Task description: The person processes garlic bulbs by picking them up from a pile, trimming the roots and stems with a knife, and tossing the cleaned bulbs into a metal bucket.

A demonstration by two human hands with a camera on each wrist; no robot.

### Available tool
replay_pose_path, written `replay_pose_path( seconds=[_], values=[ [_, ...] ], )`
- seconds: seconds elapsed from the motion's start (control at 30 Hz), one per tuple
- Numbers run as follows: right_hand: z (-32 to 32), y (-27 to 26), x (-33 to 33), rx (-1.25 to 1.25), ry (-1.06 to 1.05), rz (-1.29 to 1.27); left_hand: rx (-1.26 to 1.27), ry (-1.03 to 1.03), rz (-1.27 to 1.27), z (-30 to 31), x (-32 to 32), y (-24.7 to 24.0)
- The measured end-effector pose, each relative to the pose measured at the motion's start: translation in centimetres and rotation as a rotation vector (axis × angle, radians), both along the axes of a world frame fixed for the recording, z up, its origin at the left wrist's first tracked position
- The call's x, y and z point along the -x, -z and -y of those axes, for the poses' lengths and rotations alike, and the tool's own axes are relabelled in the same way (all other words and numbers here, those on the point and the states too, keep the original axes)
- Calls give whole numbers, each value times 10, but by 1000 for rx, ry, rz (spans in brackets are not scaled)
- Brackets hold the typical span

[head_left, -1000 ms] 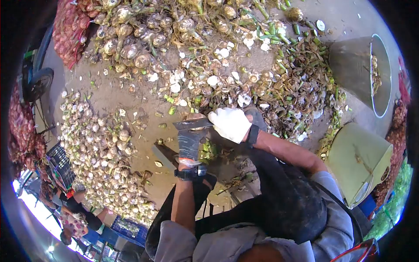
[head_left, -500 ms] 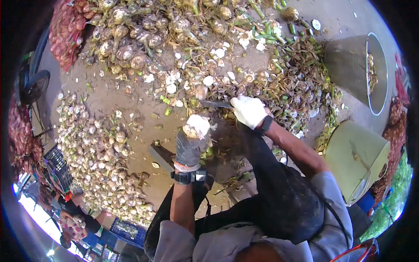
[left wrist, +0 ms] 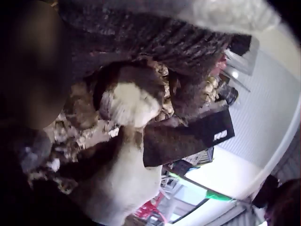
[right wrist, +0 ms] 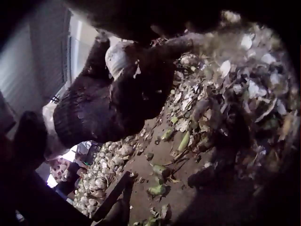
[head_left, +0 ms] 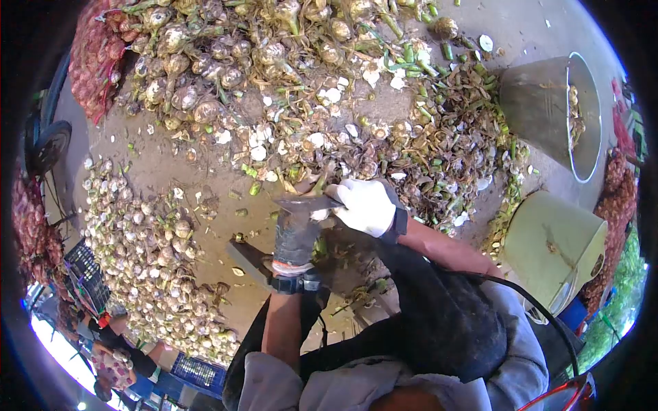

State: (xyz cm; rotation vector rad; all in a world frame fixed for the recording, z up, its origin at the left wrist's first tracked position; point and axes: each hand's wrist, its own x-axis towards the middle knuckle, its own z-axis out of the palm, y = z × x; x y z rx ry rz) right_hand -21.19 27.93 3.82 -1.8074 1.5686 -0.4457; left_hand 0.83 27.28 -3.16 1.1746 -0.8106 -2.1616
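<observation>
In the head view my left hand (head_left: 293, 236), in a dark grey glove, grips a garlic bulb. The bulb (left wrist: 131, 103) shows pale between the dark glove fingers in the left wrist view. From the right wrist view, the garlic's ribbed white side peeks out of the same glove. My right hand (head_left: 367, 207) wears a white glove and holds a knife (head_left: 301, 203). Its broad dark blade lies across the top of the left hand and hides much of the bulb. A brownish stalk (head_left: 322, 179) sticks up just beyond the blade.
Untrimmed garlic (head_left: 205, 75) is heaped ahead; trimmed bulbs (head_left: 151, 253) spread at left. Peelings and cut stalks (head_left: 452, 137) litter the right, beside a grey bucket (head_left: 534, 103) and a pale green bucket (head_left: 555, 240). A red net sack (head_left: 96, 61) stands far left.
Half a second ago the knife was off to the right, with a blurred brown piece near its tip and the bulb's white side exposed. Now the blade is back over the left hand.
</observation>
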Motion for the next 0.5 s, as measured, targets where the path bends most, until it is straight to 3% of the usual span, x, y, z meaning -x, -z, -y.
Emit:
replay_pose_path(
  seconds=[0.07,0.1,0.13,0.2,0.23,0.33,0.37,0.4,0.47,0.5],
  values=[
    [-4,-4,7,78,48,27,178,-34,190,-2,28,-31],
    [-7,6,8,119,108,49,-51,-274,17,-3,33,-40],
    [-6,17,8,119,107,48,-50,-276,16,-9,17,-34],
    [0,43,10,-25,114,-174,-1155,-910,-1401,-7,-40,-13],
    [-3,62,15,19,120,-145,-1150,-892,-1401,17,-48,-31],
    [-8,57,24,-154,172,-194,145,-182,-1444,101,-72,-140],
    [-10,57,25,-130,227,-144,194,-448,-1146,103,-182,-91],
    [-9,63,26,-105,286,-94,200,-940,-964,102,-151,-115],
    [-3,68,21,-172,382,-50,-45,-698,-1077,114,-110,-128],
    [0,68,22,-189,404,-17,79,-413,-882,132,-106,-108]
  ],
)
